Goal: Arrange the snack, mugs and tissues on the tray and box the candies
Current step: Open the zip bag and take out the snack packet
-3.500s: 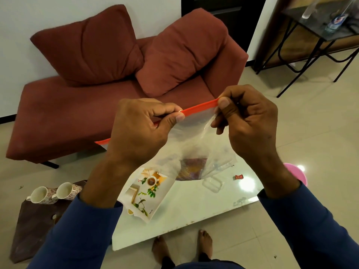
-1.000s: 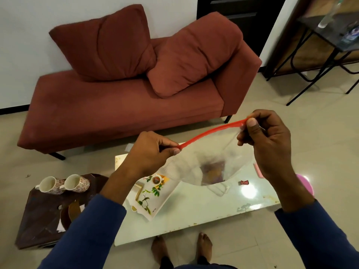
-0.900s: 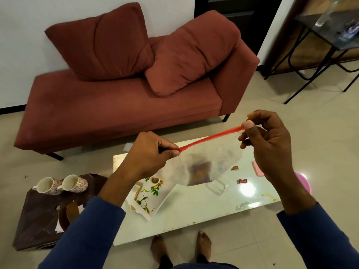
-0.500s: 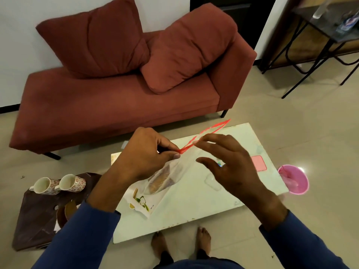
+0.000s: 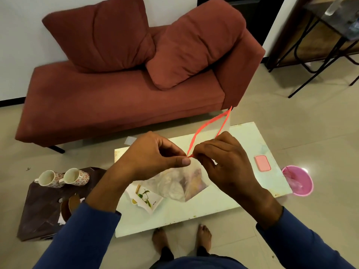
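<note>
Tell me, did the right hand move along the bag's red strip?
Yes. The right hand slid left along the red strip and now meets the left hand.

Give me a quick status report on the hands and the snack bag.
Left hand and right hand both pinch the zip bag at its red seal. Seal gapes open beyond them. Mugs on dark side table. Nothing in the way.

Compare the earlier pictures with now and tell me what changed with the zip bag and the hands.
The right hand let go of the far end of the red zip strip and now pinches it beside the left hand; the bag dropped lower. The left hand kept its pinch; the mugs stayed put.
</note>
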